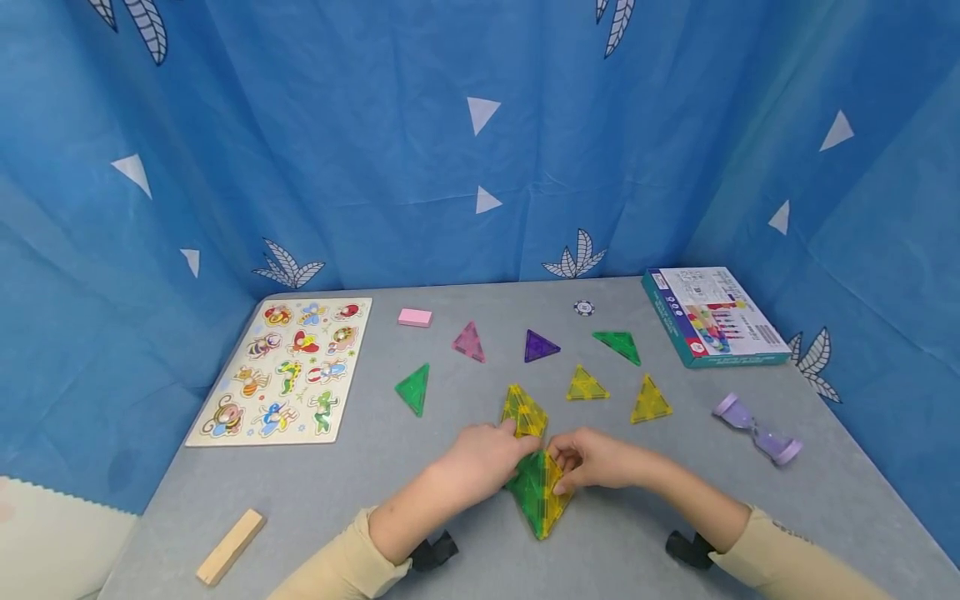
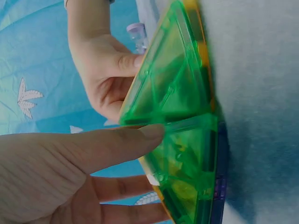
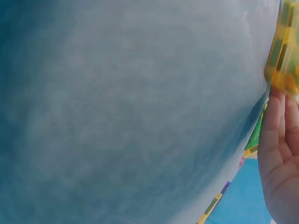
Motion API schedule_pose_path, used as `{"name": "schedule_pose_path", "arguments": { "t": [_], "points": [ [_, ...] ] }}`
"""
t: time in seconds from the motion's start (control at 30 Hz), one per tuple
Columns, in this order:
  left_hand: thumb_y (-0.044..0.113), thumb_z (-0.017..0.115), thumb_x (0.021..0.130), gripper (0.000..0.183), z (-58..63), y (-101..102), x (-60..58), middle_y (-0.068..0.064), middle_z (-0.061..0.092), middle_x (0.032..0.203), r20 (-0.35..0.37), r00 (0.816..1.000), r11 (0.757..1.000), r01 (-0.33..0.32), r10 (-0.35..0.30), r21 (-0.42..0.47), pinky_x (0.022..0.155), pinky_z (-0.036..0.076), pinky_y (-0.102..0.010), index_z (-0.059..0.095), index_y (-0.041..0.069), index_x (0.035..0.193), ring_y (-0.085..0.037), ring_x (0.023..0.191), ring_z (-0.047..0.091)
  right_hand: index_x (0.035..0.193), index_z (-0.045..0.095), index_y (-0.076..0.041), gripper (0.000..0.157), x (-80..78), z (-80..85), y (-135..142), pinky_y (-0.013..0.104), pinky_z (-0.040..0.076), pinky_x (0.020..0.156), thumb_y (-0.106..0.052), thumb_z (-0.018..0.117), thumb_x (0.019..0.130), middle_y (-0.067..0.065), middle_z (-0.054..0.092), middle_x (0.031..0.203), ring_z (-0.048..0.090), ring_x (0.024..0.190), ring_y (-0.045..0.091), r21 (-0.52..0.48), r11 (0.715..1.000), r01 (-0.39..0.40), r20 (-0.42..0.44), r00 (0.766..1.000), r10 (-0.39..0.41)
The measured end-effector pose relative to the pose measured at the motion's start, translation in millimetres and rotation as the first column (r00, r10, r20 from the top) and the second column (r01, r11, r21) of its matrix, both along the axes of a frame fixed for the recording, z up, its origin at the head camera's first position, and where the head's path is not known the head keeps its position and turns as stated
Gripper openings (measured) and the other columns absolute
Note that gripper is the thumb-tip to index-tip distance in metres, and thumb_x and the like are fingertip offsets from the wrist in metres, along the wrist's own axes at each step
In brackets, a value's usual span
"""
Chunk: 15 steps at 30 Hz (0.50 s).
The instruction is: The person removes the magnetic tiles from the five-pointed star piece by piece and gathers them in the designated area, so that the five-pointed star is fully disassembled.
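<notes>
Two pyramid-like builds of translucent magnetic tiles meet near the front middle of the table. The nearer one has a green tile (image 1: 530,493) and a yellow tile (image 1: 553,487); the farther one shows yellow tiles (image 1: 525,411) on top. My left hand (image 1: 483,458) grips the farther build, its thumb lying over a green tile (image 2: 187,154) by the seam in the left wrist view. From the right, my right hand (image 1: 596,460) holds the yellow side of the nearer build with thumb and fingertips. A purple tile edge (image 2: 221,179) shows along the farther build's base.
Loose triangle tiles lie beyond: green (image 1: 414,389), pink (image 1: 469,342), purple (image 1: 540,346), green (image 1: 619,346) and yellow (image 1: 587,385). Around them are an insect puzzle board (image 1: 279,371), wooden block (image 1: 231,547), pink block (image 1: 415,317), chip (image 1: 583,308), box (image 1: 716,317) and sand timer (image 1: 757,429).
</notes>
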<state>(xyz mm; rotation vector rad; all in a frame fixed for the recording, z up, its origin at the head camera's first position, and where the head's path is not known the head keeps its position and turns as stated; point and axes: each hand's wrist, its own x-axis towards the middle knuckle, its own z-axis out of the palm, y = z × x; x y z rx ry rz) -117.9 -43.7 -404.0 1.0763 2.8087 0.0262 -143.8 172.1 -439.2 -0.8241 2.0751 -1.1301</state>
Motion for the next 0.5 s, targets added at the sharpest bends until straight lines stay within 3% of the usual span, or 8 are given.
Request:
{"name": "schedule_pose_path", "arguments": {
  "t": [0.23,0.5],
  "points": [
    [0.011,0.060,0.090,0.035,-4.9,-4.1,-0.1,-0.003,0.059,0.090,-0.074,0.997,0.998,0.024,-0.020,0.054,0.041,0.034,-0.023,0.058,0.027,0.121,-0.009,0.051,0.040,0.080,0.055,-0.010,0.019,-5.6,-1.8,7.6,0.020,0.040,0.051,-0.018,0.072,0.082,-0.002,0.052,0.064,0.044,0.056,0.003,-0.055,0.998,0.016,-0.081,0.997,-0.020],
    [0.010,0.058,0.091,0.036,-6.9,-10.2,-1.4,0.001,0.054,0.082,-0.099,0.994,0.993,0.054,-0.044,0.103,0.041,0.030,-0.022,0.058,0.025,0.123,-0.007,0.050,0.037,0.089,0.056,-0.004,0.011,-9.6,6.0,21.4,0.025,0.043,0.052,-0.012,0.064,0.089,0.013,0.053,0.066,0.044,0.057,0.006,-0.166,0.985,-0.056,-0.039,0.998,0.051]
  ]
}}
